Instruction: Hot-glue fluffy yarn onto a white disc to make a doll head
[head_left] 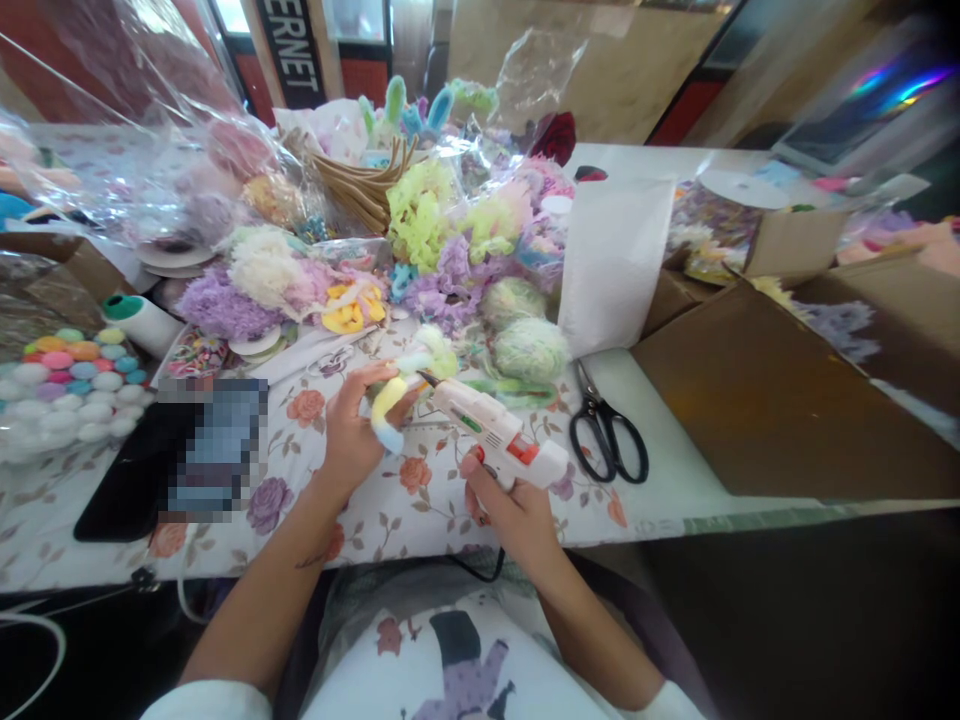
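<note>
My right hand point(506, 505) is wrapped round the handle of a white glue gun point(495, 432) with red parts. Its dark nozzle points left, at or very close to a fuzzy pastel pipe-cleaner piece point(388, 408) in yellow, pale blue and green. That piece is held by my left hand point(355, 425), its fingers closed on it; some fingertips are hidden behind it. Just beyond lie a ball of pale green fluffy yarn point(529, 350) and green pipe cleaners point(517, 390). Black-handled scissors point(606, 430) rest to the right of the glue gun.
Lace bundles point(225, 300), a thread cone point(139, 322) and bagged pompoms point(82, 375) crowd the table's back and left. A phone point(221, 445) lies on a black object point(127, 480). Open cardboard boxes point(780, 400) fill the right. A flowered cloth point(300, 540) covers the tabletop.
</note>
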